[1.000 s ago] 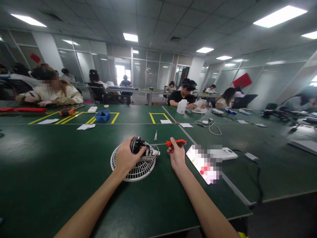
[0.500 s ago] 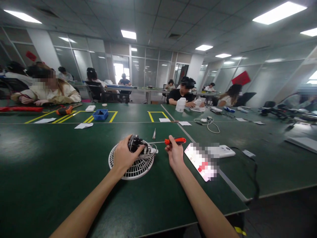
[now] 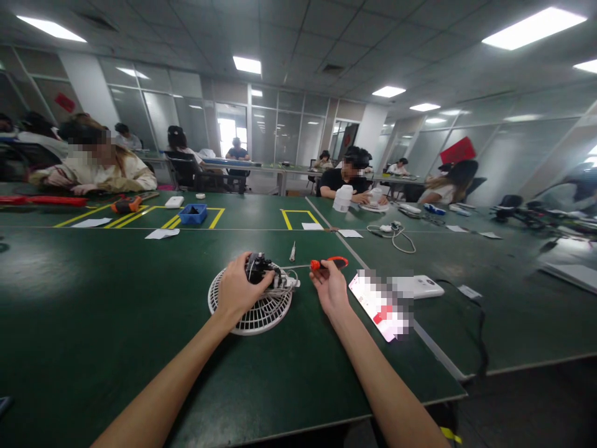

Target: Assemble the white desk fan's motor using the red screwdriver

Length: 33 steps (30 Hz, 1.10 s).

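A round white fan grille [image 3: 265, 316] lies on the green table, with a black fan motor [image 3: 258, 267] and wires on top of it. My left hand [image 3: 240, 286] is wrapped around the motor, thumb on its near right side. My right hand [image 3: 330, 286] grips a red-and-black screwdriver [image 3: 339, 261] by the handle. Its thin shaft points left, and the tip reaches the motor's right side, where I cannot tell whether it touches a screw. Beyond the hands lies a small pointed tool with a pale body [image 3: 292, 251].
Right of my right hand lie a lit phone [image 3: 373, 308] and a white device [image 3: 422, 286] with a black cable. A blue bin [image 3: 193, 214], paper slips [image 3: 162, 234] and an orange-and-black tool [image 3: 125, 205] lie farther off. Co-workers sit across the table, one by a white fan part [image 3: 342, 198].
The view has shifted slightly. My right hand has turned a little around the screwdriver handle, fingers more open underneath. My left hand stays on the motor.
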Tool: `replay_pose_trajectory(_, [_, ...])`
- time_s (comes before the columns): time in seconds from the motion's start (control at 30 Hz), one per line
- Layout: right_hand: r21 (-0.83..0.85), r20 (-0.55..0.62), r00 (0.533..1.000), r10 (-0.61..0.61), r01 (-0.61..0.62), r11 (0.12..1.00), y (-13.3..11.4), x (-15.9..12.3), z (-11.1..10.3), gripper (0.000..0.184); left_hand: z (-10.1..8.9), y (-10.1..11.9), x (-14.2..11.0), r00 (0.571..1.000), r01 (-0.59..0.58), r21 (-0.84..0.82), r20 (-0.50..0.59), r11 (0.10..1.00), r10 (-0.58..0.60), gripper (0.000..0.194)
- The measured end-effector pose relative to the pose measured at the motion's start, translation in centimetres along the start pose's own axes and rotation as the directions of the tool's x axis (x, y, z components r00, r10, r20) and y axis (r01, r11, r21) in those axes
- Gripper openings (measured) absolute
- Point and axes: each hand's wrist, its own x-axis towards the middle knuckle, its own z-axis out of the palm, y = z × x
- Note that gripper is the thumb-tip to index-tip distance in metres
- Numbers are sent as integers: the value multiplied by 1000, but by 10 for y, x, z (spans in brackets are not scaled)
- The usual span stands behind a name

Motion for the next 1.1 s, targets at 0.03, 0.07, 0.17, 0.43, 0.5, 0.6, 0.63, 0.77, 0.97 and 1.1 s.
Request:
replay_pose_trajectory(0.03, [-13,-14,1000,-14,13,1000,2,1,0,21,0,0,0,1000,2,3,0,1000,-2,67])
replay_pose_trajectory(0.07, [-24,-24,999,-26,25,999,4,1,1,24,0,0,0,1000,3,8,-2,1000,-3,68])
replay_pose_trajectory(0.17, [-46,-35,998,-44,42,998,7,2,1,30,0,-1,0,1000,5,19,-3,1000,-5,70])
replay_pose_trajectory(0.43, [87,18,1000,-1,0,996,-1,1,0,13,1,-2,0,1000,2,2,-4,1000,-2,71])
replay_pose_trajectory(0.5, [98,24,1000,-1,-1,995,-1,2,0,15,0,-3,0,1000,0,7,0,1000,0,71])
replay_pose_trajectory(0.6, [72,26,1000,-9,7,997,1,4,1,17,0,-2,0,1000,1,8,-4,1000,-1,72])
replay_pose_trajectory(0.63, [58,21,1000,-13,12,998,2,4,1,18,-1,-2,0,1000,1,5,-6,1000,-1,72])
replay_pose_trajectory(0.77, [11,-1,999,-45,45,999,5,4,-1,29,-2,-1,0,1000,-7,-6,-11,1000,7,69])
replay_pose_trajectory(0.97, [-2,-20,997,-68,68,998,8,4,-2,39,-2,-2,0,999,-38,-16,-3,999,38,65])
replay_pose_trajectory(1.1, [-16,-30,999,-39,38,999,10,4,-1,41,-3,1,0,1000,-2,-28,4,1000,2,54])
